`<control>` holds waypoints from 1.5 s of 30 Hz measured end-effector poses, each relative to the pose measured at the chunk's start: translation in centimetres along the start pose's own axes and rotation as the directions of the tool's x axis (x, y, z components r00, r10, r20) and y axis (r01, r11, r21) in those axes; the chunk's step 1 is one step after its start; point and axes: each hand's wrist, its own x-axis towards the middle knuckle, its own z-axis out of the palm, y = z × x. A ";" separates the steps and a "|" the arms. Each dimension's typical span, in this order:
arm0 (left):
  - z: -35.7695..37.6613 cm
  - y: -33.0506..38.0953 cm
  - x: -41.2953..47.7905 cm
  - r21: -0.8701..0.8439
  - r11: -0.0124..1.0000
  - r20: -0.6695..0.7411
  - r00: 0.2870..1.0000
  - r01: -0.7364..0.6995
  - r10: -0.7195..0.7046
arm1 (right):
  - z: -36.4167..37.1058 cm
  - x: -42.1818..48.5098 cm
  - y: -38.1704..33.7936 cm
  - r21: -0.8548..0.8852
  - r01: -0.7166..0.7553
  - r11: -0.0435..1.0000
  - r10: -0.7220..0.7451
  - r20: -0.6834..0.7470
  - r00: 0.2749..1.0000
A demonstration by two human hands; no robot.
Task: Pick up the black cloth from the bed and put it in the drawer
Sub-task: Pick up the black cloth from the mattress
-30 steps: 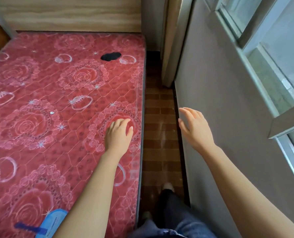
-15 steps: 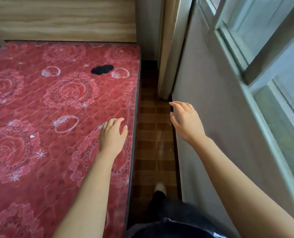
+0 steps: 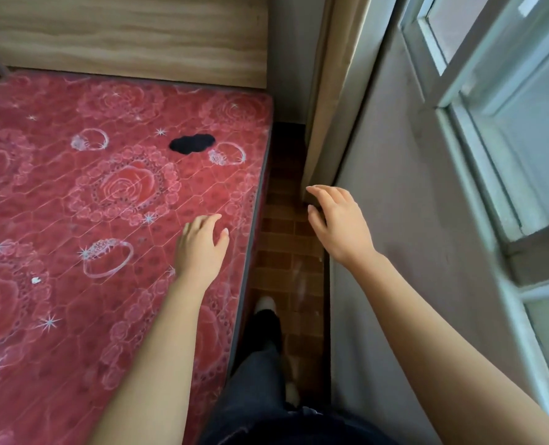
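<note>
Black cloth [image 3: 192, 143] lies crumpled on the red mattress [image 3: 58, 194], far end, near the right edge, short of the wooden headboard [image 3: 122, 36]. Left hand [image 3: 201, 248] over the mattress, fingers loosely spread, holding nothing; cloth well beyond it. Right hand [image 3: 339, 224] empty too, fingers spread, above the narrow floor strip [image 3: 282, 239] beside the wall [image 3: 411, 220]. Risks: tight aisle could cause a stumble; a hasty long reach may catch only a fold, dropping the cloth off the edge. Drawer not in view.
</note>
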 end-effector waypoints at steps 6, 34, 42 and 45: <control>0.5 0.4 9.9 0.039 0.999 0.013 0.999 0.034 -0.034 | 2.1 9.7 1.4 -0.016 0.030 0.999 -0.029 0.043 0.999; -2.6 0.0 40.8 0.073 0.896 -0.170 0.891 0.437 -0.421 | 9.9 52.9 0.9 0.097 0.461 0.882 -0.467 0.303 0.831; -2.1 1.0 44.5 0.068 0.831 -0.244 0.817 0.552 -0.522 | 12.2 59.9 -0.2 0.184 0.631 0.754 -0.648 0.369 0.666; -1.6 0.7 44.4 0.091 0.804 -0.251 0.795 0.587 -0.552 | 13.3 60.5 -0.5 0.216 0.641 0.737 -0.666 0.396 0.632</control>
